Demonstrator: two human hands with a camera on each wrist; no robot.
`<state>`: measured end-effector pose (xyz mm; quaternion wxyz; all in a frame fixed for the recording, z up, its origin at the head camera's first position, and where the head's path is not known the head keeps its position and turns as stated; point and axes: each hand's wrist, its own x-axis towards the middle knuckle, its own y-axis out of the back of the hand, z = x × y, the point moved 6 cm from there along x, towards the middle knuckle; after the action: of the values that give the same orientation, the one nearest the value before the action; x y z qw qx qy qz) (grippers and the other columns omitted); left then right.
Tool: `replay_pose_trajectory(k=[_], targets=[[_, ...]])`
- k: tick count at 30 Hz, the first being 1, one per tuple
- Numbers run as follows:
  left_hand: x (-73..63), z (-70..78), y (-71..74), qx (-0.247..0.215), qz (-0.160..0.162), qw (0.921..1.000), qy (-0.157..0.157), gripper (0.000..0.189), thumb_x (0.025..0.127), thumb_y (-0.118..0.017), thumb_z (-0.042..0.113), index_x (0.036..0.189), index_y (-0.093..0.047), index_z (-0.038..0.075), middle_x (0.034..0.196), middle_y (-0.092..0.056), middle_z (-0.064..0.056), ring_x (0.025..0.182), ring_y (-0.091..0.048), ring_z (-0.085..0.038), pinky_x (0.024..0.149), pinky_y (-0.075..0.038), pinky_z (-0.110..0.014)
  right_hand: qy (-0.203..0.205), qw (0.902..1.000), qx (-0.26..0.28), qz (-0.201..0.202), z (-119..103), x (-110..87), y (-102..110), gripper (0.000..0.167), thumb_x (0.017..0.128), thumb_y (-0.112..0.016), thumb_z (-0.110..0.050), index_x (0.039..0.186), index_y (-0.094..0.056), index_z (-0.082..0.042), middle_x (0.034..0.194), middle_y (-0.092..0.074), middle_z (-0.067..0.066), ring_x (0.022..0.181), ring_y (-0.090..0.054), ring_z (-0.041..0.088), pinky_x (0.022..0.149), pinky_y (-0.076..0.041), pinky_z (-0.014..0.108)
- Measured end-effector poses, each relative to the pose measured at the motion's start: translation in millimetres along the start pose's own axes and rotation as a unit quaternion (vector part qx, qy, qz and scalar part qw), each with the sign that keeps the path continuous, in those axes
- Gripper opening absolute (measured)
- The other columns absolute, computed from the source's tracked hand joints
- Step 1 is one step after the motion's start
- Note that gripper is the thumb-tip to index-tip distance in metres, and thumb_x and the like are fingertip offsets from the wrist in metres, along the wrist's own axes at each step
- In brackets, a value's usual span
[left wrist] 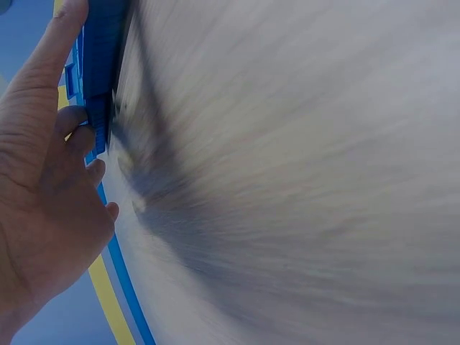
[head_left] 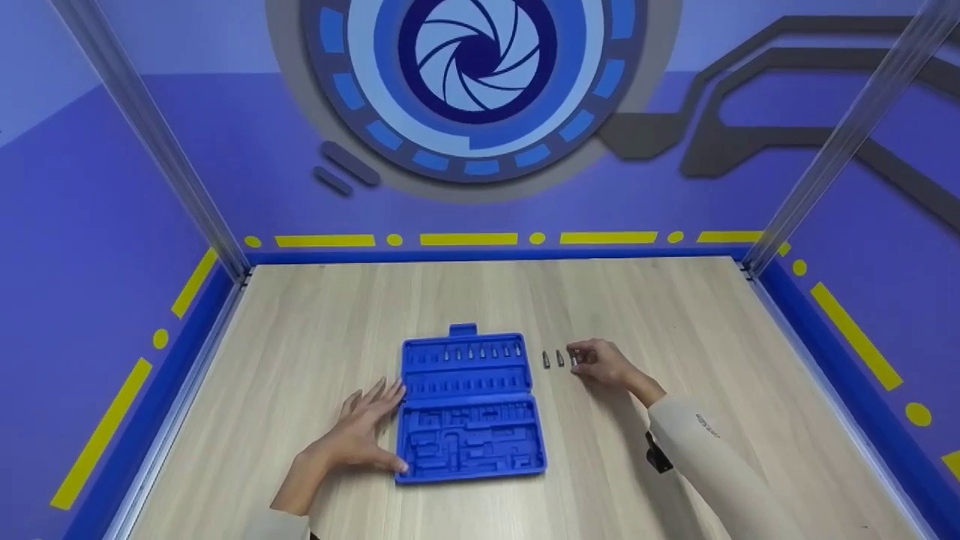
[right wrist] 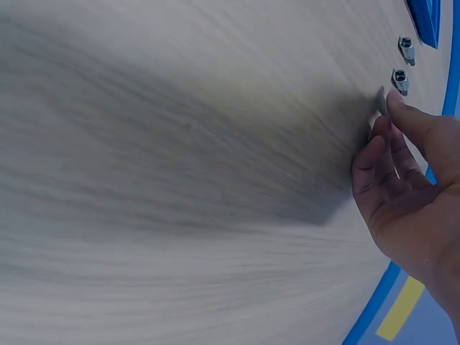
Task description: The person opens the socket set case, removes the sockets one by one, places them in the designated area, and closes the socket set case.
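A blue plastic tool case (head_left: pixel 465 381) lies unfolded on the table, with a row of small metal socket bits (head_left: pixel 482 351) in its upper half. Its lower half has moulded recesses. My left hand (head_left: pixel 358 435) rests along the case's left side, fingers spread and extended, thumb at the lower left corner. To the right of the case, my right hand (head_left: pixel 604 363) pinches a socket bit (head_left: pixel 574 358) between thumb and fingertips, mostly hidden by them. Two more socket bits, one (head_left: pixel 546 360) nearer the case and one (head_left: pixel 560 358) nearer the hand, stand beside it.
The light wooden table (head_left: pixel 330 315) is bounded by a purple-blue back wall (head_left: pixel 225 165) and side walls with yellow marks. Transparent posts rise at both back corners. A latch tab (head_left: pixel 463 329) sticks out from the case's far edge.
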<state>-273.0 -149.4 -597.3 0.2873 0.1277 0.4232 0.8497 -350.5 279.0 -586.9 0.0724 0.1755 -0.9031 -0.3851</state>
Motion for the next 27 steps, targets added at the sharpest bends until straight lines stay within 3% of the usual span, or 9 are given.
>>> replay_pose_trajectory(k=[6, 16, 27], targets=[[0.0, -0.8, 0.1, -0.001, 0.004, 1.0000, -0.001, 0.135, 0.058, -0.094, 0.058, 0.159, -0.027, -0.002, 0.167, -0.023, -0.023, 0.154, -0.012, -0.053, 0.118, -0.006, -0.077, -0.014, 0.9995, -0.025, 0.014, 2, 3.2, -2, 0.039, 0.092, -0.071, 0.001, 0.127, -0.063, 0.015, 0.099, -0.070, 0.021, 0.090, -0.064, 0.027, 0.080, -0.053, 0.038], [1.2, -2.1, -0.3, -0.004, 0.001, 1.0000, 0.003, 0.134, 0.058, -0.094, 0.057, 0.159, -0.027, 0.000, 0.168, -0.022, -0.023, 0.155, -0.012, -0.053, 0.118, -0.005, -0.077, -0.022, 0.9995, -0.018, 0.014, -1, 2.1, 2, 0.043, 0.092, -0.072, -0.002, 0.130, -0.060, 0.015, 0.099, -0.071, 0.022, 0.088, -0.065, 0.025, 0.078, -0.054, 0.034], [1.3, -2.8, -1.5, 0.001, -0.001, 1.0000, 0.000, 0.135, 0.058, -0.094, 0.058, 0.159, -0.027, -0.001, 0.168, -0.022, -0.024, 0.155, -0.013, -0.053, 0.118, -0.006, -0.077, -0.025, 0.9996, -0.014, 0.007, -6, 3.7, 18, 0.043, 0.092, -0.070, 0.000, 0.130, -0.060, 0.014, 0.106, -0.071, 0.029, 0.093, -0.070, 0.038, 0.079, -0.057, 0.041]])
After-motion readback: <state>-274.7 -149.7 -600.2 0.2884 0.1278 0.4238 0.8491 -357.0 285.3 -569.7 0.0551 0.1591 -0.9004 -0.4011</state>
